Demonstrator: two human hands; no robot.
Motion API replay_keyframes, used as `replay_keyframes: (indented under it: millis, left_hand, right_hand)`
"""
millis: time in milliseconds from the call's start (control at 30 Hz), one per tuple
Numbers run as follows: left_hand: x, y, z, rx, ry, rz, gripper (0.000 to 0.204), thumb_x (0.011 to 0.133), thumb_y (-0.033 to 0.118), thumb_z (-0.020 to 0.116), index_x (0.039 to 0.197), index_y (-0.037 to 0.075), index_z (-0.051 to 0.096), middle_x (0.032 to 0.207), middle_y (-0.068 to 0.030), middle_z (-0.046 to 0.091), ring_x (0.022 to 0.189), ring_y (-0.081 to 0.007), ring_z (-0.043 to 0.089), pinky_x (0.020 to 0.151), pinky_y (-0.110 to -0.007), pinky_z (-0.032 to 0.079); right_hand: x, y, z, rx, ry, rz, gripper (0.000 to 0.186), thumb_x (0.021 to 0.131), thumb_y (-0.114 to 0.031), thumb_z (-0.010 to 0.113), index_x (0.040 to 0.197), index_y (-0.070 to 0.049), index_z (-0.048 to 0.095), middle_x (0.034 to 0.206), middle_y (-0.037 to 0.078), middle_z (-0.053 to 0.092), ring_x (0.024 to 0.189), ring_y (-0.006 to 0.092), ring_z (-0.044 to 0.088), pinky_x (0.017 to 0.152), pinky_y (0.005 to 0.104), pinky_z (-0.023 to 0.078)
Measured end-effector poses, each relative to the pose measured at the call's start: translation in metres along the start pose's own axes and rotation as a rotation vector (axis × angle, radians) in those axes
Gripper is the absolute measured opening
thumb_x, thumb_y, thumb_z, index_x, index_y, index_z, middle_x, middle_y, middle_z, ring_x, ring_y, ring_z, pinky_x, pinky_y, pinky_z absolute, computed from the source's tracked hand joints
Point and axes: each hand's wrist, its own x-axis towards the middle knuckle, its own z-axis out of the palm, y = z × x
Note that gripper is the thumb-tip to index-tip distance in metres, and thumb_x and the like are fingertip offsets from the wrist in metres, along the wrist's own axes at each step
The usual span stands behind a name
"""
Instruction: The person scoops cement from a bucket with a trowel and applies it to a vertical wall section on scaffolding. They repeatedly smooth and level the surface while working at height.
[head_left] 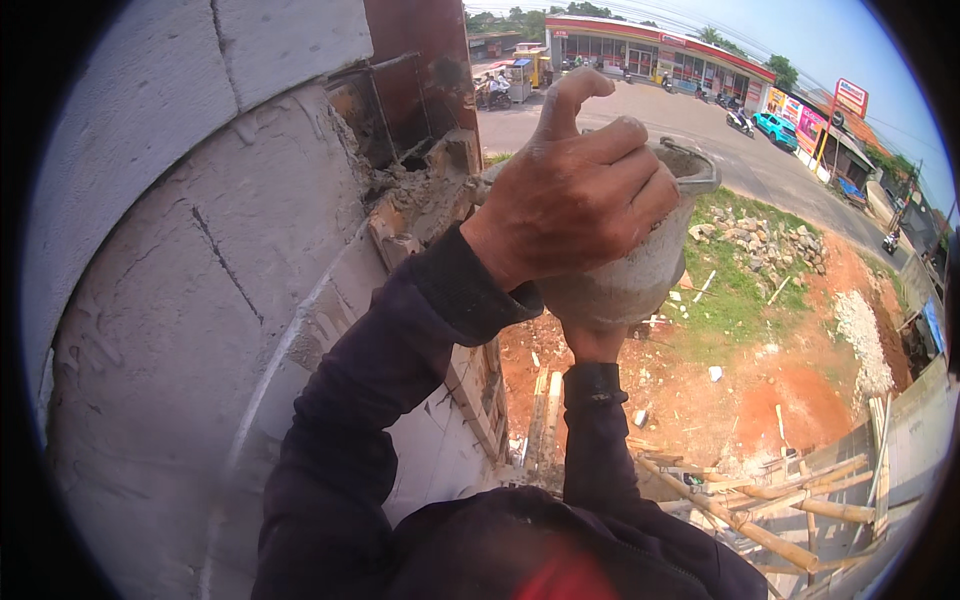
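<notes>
We find the grey bucket (pixel 632 282) raised beside the timber formwork (pixel 392 230) and rough concrete (pixel 430 195). The left hand (pixel 580 195) overlaps its near side, fingers curled — whether they grip, we cannot tell. The right hand (pixel 596 342) is at its base — mostly hidden, closure indeterminable.

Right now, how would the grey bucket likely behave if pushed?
The grey bucket would probably tip readily, held aloft with the right hand beneath it. Its round, tapered shape suggests it might roll on its side. Its caked surface looks likely to feel rough rather than slippery.
</notes>
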Motion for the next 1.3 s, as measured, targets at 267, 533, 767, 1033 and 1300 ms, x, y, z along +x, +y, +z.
replay_keyframes:
  millis: [267,533,767,1033,1300]
  left_hand:
    - [-0.022,0.085,-0.04,-0.363,0.156,-0.493,0.02,0.081,0.029,0.075,0.095,0.016,0.071,0.097,-0.0035,0.061,0.104,-0.0231,0.057,0.108,-0.058,0.03]
    - [-0.047,0.098,-0.046,-1.956,0.363,-1.868,0.084,0.096,0.057,0.055,0.152,0.001,0.027,0.143,-0.0217,0.047,0.128,-0.0385,0.053,0.098,-0.058,0.05]
    - [-0.091,0.117,-0.035,-2.539,-0.028,-2.041,0.067,0.094,0.023,0.057,0.15,0.002,0.026,0.145,-0.0257,0.042,0.128,-0.0463,0.05,0.098,-0.072,0.043]
    - [-0.182,0.207,-0.048,-2.184,0.531,-2.606,0.053,0.081,-0.003,0.053,0.134,-0.006,0.044,0.128,-0.0234,0.057,0.12,-0.0371,0.058,0.106,-0.051,0.048]
    - [-0.255,0.252,-0.045,-1.835,0.689,-2.861,0.042,0.081,-0.008,0.052,0.123,-0.007,0.047,0.121,-0.0204,0.056,0.114,-0.0358,0.059,0.101,-0.049,0.053]
  right_hand:
    - [-0.025,-0.07,-0.045,-0.038,0.09,-0.104,0.06,0.101,-0.032,0.053,0.15,-0.004,0.032,0.146,0.018,0.045,0.129,0.0332,0.05,0.107,0.0513,0.043]
    - [-0.036,-0.111,-0.042,-0.134,0.089,-0.131,0.059,0.1,-0.03,0.056,0.147,-0.003,0.035,0.14,0.018,0.05,0.123,0.0304,0.054,0.103,0.0469,0.047]
    - [-0.077,-0.116,-0.056,-0.237,0.06,-0.034,0.057,0.098,-0.027,0.059,0.145,-0.002,0.038,0.134,0.018,0.055,0.118,0.028,0.058,0.099,0.0431,0.049]
    - [-0.102,-0.148,-0.067,-0.945,0.166,0.081,0.056,0.097,-0.025,0.063,0.143,-0.002,0.041,0.128,0.018,0.06,0.113,0.0252,0.062,0.095,0.0388,0.053]
    - [-0.054,-0.137,0.08,-2.41,0.184,-0.081,0.039,0.088,-0.033,0.071,0.09,0.004,0.058,0.073,0.016,0.061,0.066,0.0255,0.058,0.065,0.0385,0.046]
